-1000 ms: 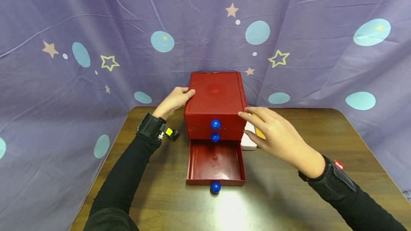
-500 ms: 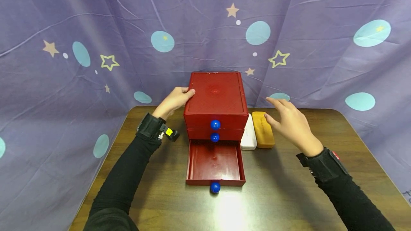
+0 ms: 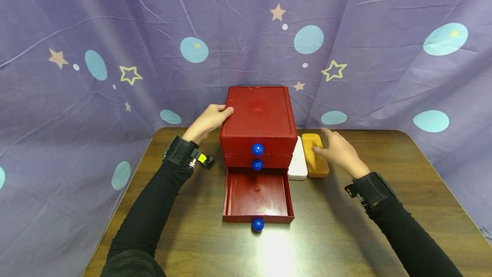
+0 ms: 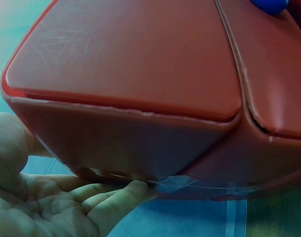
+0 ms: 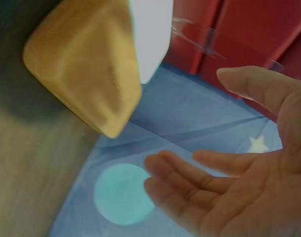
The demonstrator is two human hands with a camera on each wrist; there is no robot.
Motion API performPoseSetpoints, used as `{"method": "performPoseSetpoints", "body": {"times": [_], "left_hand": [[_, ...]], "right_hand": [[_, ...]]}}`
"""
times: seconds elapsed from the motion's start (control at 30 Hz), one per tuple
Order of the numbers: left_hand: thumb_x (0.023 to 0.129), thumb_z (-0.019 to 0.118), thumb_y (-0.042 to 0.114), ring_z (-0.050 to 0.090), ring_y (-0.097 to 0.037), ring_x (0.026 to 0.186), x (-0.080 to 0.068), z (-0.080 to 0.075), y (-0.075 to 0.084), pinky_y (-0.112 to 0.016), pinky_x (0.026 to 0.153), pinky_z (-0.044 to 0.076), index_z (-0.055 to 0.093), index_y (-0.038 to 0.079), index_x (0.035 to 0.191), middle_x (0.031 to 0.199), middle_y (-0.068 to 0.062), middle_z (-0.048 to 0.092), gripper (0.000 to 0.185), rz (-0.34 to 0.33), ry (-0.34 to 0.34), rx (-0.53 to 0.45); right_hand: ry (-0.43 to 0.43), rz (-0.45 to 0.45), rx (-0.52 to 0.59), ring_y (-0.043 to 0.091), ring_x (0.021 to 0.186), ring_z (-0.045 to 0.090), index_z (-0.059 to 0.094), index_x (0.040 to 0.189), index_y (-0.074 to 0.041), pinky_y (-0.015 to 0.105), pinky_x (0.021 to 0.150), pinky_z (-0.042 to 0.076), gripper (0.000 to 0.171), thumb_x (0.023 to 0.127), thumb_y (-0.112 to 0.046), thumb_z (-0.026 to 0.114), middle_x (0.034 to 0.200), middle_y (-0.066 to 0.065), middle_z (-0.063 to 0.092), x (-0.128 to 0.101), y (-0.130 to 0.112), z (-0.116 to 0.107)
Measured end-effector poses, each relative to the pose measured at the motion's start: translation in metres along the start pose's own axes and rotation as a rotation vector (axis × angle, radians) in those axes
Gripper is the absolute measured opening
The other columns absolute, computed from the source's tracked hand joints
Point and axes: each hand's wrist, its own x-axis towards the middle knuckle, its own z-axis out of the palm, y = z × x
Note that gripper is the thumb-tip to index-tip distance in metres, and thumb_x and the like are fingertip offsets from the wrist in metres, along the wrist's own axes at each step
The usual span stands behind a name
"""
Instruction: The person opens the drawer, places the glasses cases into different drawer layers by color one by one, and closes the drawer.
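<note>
Fingers of the left hand (image 3: 209, 119) lie against the left side of the red drawer box (image 3: 258, 116), near its back top edge, with the thumb on the lid's rim; the left wrist view shows them nearly straight, laid flat on the wall rather than curled round it. Most of that hand's palm is cut off at the frame's lower corner there. The right hand (image 3: 335, 151) hovers with loosely spread fingers above the far end of the tan case (image 3: 314, 155), and neither view shows plainly whether the fingertips touch it; in the right wrist view the palm is open and holds nothing. The tan case lies flat on the wooden table (image 3: 346, 225), just to the right of the box, with a white case (image 3: 297, 165) between the two and pressed alongside both. The white case's far end is hidden behind the box's corner. The bottom drawer (image 3: 257, 195) stands pulled out toward the person, its blue knob (image 3: 258, 225) at the front; two more blue knobs sit on the shut drawers above. A purple patterned cloth (image 3: 115, 33) hangs behind the table.
</note>
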Motion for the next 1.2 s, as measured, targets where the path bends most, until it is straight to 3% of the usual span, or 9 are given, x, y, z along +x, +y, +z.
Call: {"method": "performPoseSetpoints", "body": {"times": [0.2,0.33,0.43,0.63,0.73,0.87,1.2], "left_hand": [[0.107,0.05,0.031,0.046,-0.025,0.141,0.0,0.001,0.001,-0.043,0.122,0.034,0.038,0.0,0.156,0.152,-0.016,0.05,0.059,-0.004,0.004,0.013],[0.108,0.049,0.031,0.054,-0.026,0.132,0.0,0.001,0.001,-0.043,0.118,0.041,0.039,0.001,0.155,0.145,-0.017,0.056,0.057,-0.006,0.001,-0.005],[0.108,0.048,0.03,0.062,-0.027,0.121,0.0,0.001,0.0,-0.043,0.113,0.047,0.04,0.001,0.155,0.137,-0.019,0.062,0.056,-0.004,-0.004,-0.017],[0.108,0.049,0.031,0.056,-0.026,0.13,0.0,0.001,0.0,-0.042,0.118,0.04,0.04,0.001,0.155,0.142,-0.018,0.059,0.056,0.004,-0.002,-0.005],[0.108,0.049,0.031,0.053,-0.025,0.132,-0.001,0.0,0.0,-0.042,0.12,0.037,0.041,0.001,0.155,0.143,-0.017,0.058,0.056,0.009,-0.002,0.005],[0.108,0.048,0.031,0.059,-0.024,0.123,-0.001,-0.001,-0.001,-0.042,0.117,0.041,0.043,0.002,0.154,0.136,-0.017,0.062,0.055,0.009,-0.006,0.007],[0.108,0.049,0.031,0.056,-0.025,0.127,0.001,0.0,-0.001,-0.042,0.119,0.039,0.041,0.0,0.154,0.14,-0.017,0.059,0.056,0.016,-0.001,0.004]], "right_hand": [[-0.097,0.07,0.003,0.058,0.126,0.05,0.034,0.146,0.02,0.067,0.102,0.045,0.086,0.093,-0.036,0.071,0.137,0.045,0.049,0.002,0.006,0.012],[-0.134,0.104,0.02,0.046,0.105,0.062,0.046,0.135,0.02,0.055,0.086,0.054,0.078,0.09,-0.038,0.073,0.118,0.037,0.062,0.002,0.01,0.021],[-0.16,0.148,0.022,0.036,0.094,0.058,0.051,0.127,0.017,0.046,0.076,0.051,0.073,0.089,-0.041,0.075,0.106,0.028,0.061,0.003,0.012,0.028],[-0.193,0.214,0.008,0.043,0.104,0.053,0.044,0.132,0.018,0.054,0.084,0.051,0.082,0.087,-0.043,0.075,0.116,0.035,0.052,0.002,0.01,0.036],[-0.193,0.232,0.02,0.039,0.098,0.053,0.049,0.124,0.015,0.049,0.078,0.051,0.074,0.087,-0.043,0.076,0.11,0.031,0.052,0.001,0.009,0.038],[-0.196,0.249,0.023,0.036,0.094,0.052,0.053,0.115,0.01,0.044,0.074,0.049,0.065,0.085,-0.043,0.075,0.103,0.025,0.051,0.002,0.014,0.04],[-0.205,0.308,-0.018,0.037,0.092,0.053,0.048,0.121,0.014,0.047,0.074,0.048,0.071,0.084,-0.042,0.073,0.103,0.028,0.049,0.002,0.019,0.042]]}}
